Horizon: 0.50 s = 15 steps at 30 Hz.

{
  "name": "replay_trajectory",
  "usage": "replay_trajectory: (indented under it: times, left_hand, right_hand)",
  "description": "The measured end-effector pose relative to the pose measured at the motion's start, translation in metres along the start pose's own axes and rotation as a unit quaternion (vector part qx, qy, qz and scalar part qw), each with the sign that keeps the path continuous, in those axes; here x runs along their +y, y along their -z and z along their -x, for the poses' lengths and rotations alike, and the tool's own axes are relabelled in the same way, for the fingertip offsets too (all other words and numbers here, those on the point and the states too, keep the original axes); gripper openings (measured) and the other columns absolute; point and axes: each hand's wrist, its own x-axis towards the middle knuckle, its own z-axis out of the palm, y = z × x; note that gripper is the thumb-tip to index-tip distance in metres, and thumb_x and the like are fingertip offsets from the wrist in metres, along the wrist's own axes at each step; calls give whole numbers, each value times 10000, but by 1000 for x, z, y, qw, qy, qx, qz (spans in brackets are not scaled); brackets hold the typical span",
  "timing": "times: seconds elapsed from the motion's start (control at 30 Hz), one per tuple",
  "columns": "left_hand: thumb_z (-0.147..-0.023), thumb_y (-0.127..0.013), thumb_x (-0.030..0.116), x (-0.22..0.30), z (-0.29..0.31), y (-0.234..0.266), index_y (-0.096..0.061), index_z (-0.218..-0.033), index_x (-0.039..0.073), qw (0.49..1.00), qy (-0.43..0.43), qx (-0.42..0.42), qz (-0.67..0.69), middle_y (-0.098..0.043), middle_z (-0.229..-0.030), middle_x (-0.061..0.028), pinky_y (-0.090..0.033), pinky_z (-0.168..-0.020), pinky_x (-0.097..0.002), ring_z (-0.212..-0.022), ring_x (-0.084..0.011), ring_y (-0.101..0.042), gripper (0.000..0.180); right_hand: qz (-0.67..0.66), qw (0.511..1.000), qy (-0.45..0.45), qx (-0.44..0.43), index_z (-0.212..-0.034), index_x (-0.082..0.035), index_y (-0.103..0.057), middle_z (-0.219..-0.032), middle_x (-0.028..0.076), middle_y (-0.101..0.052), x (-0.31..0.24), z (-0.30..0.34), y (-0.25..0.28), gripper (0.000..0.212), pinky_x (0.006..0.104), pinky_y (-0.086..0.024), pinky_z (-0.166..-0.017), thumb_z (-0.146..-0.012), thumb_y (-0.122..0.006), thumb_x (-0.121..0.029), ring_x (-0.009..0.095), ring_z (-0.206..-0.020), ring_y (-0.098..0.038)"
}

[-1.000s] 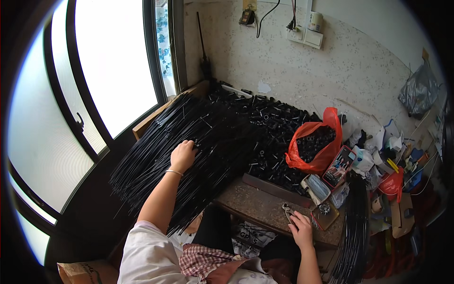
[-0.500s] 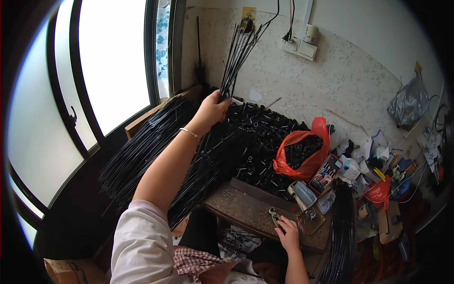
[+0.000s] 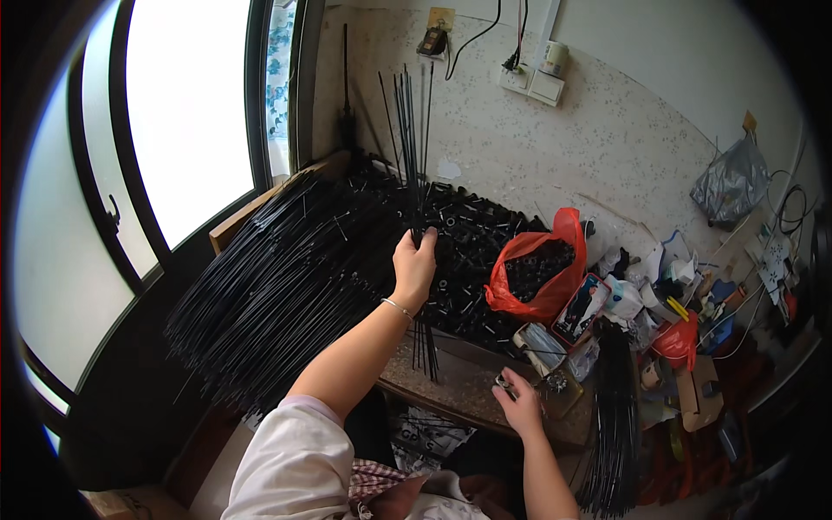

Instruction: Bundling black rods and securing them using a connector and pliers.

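My left hand (image 3: 414, 273) is closed round a bundle of thin black rods (image 3: 406, 130), held upright over the front of the workbench. Their upper ends fan out slightly, and the lower ends come down near the bench edge. My right hand (image 3: 523, 409) is closed on a small pair of pliers (image 3: 502, 381) above the wooden worktop (image 3: 464, 397); the palm hides most of the handles. Left of my left hand lies a big heap of similar black rods (image 3: 269, 286). Behind it spreads a pile of small black tubular parts (image 3: 464, 230).
A red plastic bag (image 3: 568, 227) of small black parts sits on the right of the pile, beside a red-edged phone (image 3: 581, 308). Another rod bundle (image 3: 614, 433) hangs over the bench's right end. Clutter (image 3: 685, 295) fills the far right; a window (image 3: 186, 104) stands at left.
My left hand has come down and nearer with the rods, away from the heap; the bundle now stands more upright. My right hand has closed further round the pliers. The view has shifted slightly.
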Motion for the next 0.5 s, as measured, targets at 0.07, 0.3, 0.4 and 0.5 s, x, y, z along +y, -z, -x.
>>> replay_trajectory:
  times: [0.07,0.3,0.4,0.5]
  left_hand:
    - [-758,-498,182,-3,-3,6,-482,-667,43,1000,14,-6,27,-434,-573,42,-296,-458,-204,-509,-38,-342,166]
    - [-792,-456,210,26,-2,31,-434,-761,70,979,85,-140,122,-341,-523,34,-205,-350,-180,-391,-51,-285,145]
    - [-793,-453,194,37,-7,55,-445,-794,60,963,144,-202,107,-345,-544,29,-206,-355,-178,-401,-50,-291,134]
    - [-797,-445,177,62,-1,50,-451,-827,54,963,164,-213,31,-344,-556,28,-203,-361,-173,-416,-44,-292,127]
  right_hand:
    - [-117,993,-29,-16,-1087,-31,-396,-989,139,-484,-21,-26,-19,485,329,-401,-723,-653,-584,-141,277,-831,-498]
    - [334,937,37,-98,-1067,-77,-381,-988,142,-430,-11,-63,-53,372,384,-426,-629,-707,-472,-96,333,-783,-498]
    - [357,930,56,-72,-977,-39,-417,-825,138,-452,-25,-62,-55,288,363,-440,-616,-689,-419,-25,298,-735,-522]
    - [366,928,64,-5,-932,-27,-440,-806,124,-462,-49,-59,-46,251,357,-441,-588,-682,-421,-25,277,-699,-528]
